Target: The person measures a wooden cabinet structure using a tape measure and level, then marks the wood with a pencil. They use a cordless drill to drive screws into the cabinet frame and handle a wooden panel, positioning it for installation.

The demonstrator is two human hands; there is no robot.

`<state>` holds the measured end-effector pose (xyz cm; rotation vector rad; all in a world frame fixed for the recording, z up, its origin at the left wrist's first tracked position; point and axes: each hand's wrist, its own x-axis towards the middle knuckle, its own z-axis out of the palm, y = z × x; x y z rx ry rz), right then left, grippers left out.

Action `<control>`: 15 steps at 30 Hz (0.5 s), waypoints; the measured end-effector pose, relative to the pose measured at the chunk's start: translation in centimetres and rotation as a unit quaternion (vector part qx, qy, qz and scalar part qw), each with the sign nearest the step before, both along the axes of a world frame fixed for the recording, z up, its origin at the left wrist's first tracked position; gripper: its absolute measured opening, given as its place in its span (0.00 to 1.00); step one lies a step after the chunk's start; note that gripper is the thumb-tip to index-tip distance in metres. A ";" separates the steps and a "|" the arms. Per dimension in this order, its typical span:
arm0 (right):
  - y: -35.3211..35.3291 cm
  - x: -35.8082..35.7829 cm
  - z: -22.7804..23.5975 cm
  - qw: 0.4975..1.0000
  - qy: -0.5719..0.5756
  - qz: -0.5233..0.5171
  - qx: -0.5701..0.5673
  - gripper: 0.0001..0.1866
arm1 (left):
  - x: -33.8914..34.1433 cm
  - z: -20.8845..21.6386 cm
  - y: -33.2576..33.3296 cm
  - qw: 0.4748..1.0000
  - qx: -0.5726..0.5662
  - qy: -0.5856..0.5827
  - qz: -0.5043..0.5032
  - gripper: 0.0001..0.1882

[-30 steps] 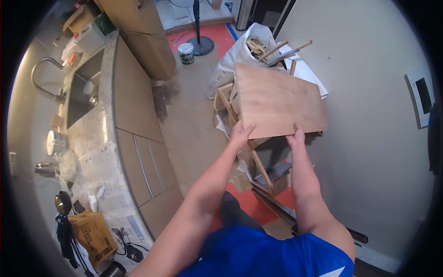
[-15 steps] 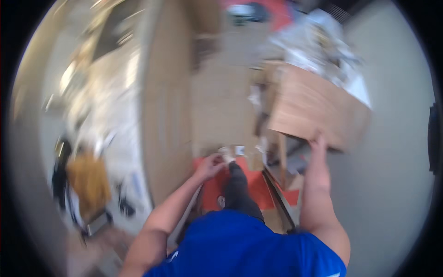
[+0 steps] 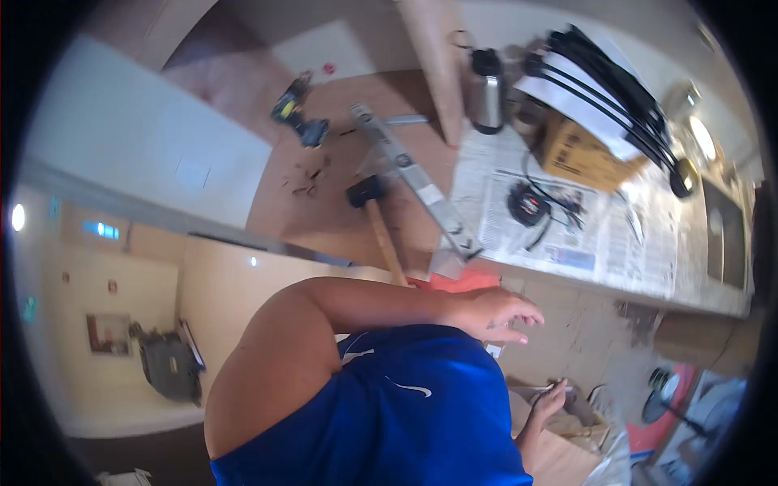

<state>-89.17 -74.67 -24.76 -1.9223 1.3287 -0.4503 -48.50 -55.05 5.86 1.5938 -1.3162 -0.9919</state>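
Stretched across the front of my blue shirt, my left hand [image 3: 502,314] has its fingers loosely apart and holds nothing. A red surface [image 3: 462,279] lies just beyond it. Lower right, my right hand [image 3: 551,401] has curled fingers; a small dark thing shows at the fingertips, too small to name. Beside that forearm is a brown board [image 3: 565,460], partly cut off by the lower rim. On the brown work surface ahead lie a mallet [image 3: 379,223] with a black head and wooden handle, a long spirit level [image 3: 415,178] and a cordless drill [image 3: 298,115].
A newspaper-covered counter [image 3: 596,263] at the right carries a kettle [image 3: 487,93], a cardboard box [image 3: 587,154] and a black coiled tool [image 3: 528,204]. A sink [image 3: 724,231] is at its far right. A pale panel [image 3: 154,134] stands at the left; a backpack [image 3: 168,364] hangs on the wall.
My view has swung left, bringing the work surface with the mallet and drill into sight. The left hand has come across my body. Earlier the right hand held the brown board's edge.
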 end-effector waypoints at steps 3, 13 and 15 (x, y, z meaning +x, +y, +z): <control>0.8 17.2 13.0 0.985 -0.081 0.129 0.086 0.23 | 6.2 1.9 9.5 0.992 -0.044 -0.022 0.116 0.22; 22.6 49.7 23.4 0.926 -0.205 0.305 -0.089 0.15 | 27.6 -6.4 44.9 0.859 -0.005 -0.091 0.504 0.13; 28.6 54.5 25.2 0.907 -0.207 0.360 -0.067 0.11 | 31.2 -7.8 48.9 0.836 0.024 -0.114 0.537 0.10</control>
